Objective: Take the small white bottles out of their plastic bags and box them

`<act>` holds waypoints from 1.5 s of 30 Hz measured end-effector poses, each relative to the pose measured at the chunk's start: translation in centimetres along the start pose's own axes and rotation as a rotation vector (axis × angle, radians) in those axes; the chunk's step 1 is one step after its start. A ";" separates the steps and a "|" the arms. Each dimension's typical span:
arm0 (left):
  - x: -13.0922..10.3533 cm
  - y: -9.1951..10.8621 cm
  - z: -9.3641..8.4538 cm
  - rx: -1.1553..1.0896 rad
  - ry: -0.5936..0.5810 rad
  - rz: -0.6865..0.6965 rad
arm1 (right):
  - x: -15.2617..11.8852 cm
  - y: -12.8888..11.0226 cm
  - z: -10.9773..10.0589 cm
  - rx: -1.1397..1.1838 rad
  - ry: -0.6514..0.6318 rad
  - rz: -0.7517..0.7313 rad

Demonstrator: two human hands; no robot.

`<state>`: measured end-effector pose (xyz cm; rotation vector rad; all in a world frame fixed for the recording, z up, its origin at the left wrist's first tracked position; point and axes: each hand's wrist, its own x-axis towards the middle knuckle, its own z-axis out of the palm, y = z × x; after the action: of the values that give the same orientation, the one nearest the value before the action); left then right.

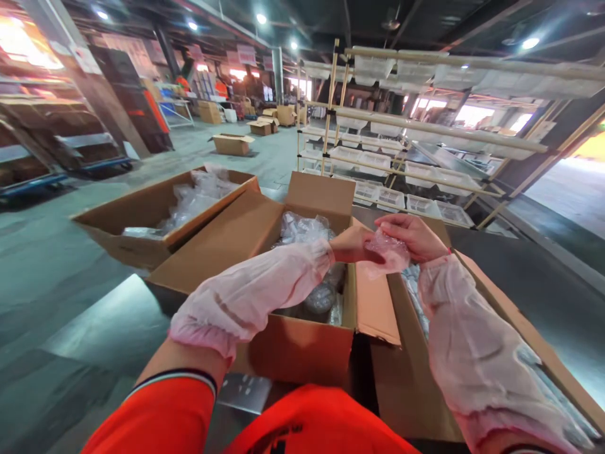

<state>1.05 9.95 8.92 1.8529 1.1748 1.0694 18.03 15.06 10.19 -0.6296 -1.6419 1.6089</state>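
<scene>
My left hand and my right hand meet above the gap between two open cardboard boxes, both gripping one small clear plastic bag. Translucent pink sleeve covers wrap both forearms. Under my left arm stands an open cardboard box holding clear bagged parts and a round grey piece. Below my right arm a second open box holds more clear bags; my sleeve hides most of its contents.
A third open box with clear plastic bags sits at the left. A tube-frame rack of clear trays stands behind the boxes. More cartons lie on the warehouse floor farther back. Dark shelving lines the left side.
</scene>
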 end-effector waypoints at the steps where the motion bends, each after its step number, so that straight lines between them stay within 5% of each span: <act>1: 0.1 -0.2 0.1 -0.032 -0.034 -0.045 | -0.3 0.3 -0.2 0.067 0.016 -0.064; 4: 0.1 -1.0 -0.1 -0.249 -0.038 -0.160 | -1.8 2.6 -0.5 0.234 -0.056 -0.178; 7: -0.2 -2.1 -0.2 -0.487 -0.023 -0.272 | -3.9 6.8 0.3 0.210 -0.168 -0.055; 10: -0.8 -3.0 -0.1 -0.498 -0.007 -0.330 | -5.3 10.2 2.0 0.257 -0.107 0.052; 15: -2.2 -2.6 -1.0 -0.592 0.009 -0.427 | -6.0 11.3 3.1 0.329 -0.037 0.072; 18: -3.0 -2.2 -1.9 -0.598 -0.083 -0.378 | -6.0 11.3 3.0 0.258 -0.006 0.086; 21: -3.4 -3.0 -1.1 -0.495 -0.079 -0.323 | -6.0 11.4 3.9 -0.072 0.203 0.082; 25: -3.8 -5.1 3.2 -0.245 0.361 -0.301 | -6.1 11.3 6.2 -0.960 0.674 0.073; 27: -4.2 -6.1 5.5 -0.328 0.393 -0.289 | -6.0 11.2 6.9 -1.272 0.722 0.111; 30: -4.6 -7.3 7.3 -0.528 0.327 -0.310 | -6.2 11.8 6.4 -1.375 0.603 0.140; 35: -3.1 -9.5 8.0 -0.447 0.263 -0.368 | -6.8 14.2 2.6 -0.761 0.168 -0.169; 38: -1.7 -10.9 8.9 -0.366 0.234 -0.338 | -6.2 15.9 -0.6 -0.575 -0.008 -0.073; 42: -1.3 -12.8 8.4 -0.137 0.269 -0.271 | -3.3 17.1 -8.6 -0.976 0.061 0.090; 45: -3.0 -14.9 5.7 -0.062 0.343 -0.460 | 0.1 18.1 -17.8 -1.145 0.314 0.230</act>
<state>-0.04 11.79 -7.21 1.2867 1.6450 1.1581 29.21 27.88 -8.65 -1.5742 -2.1895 0.4893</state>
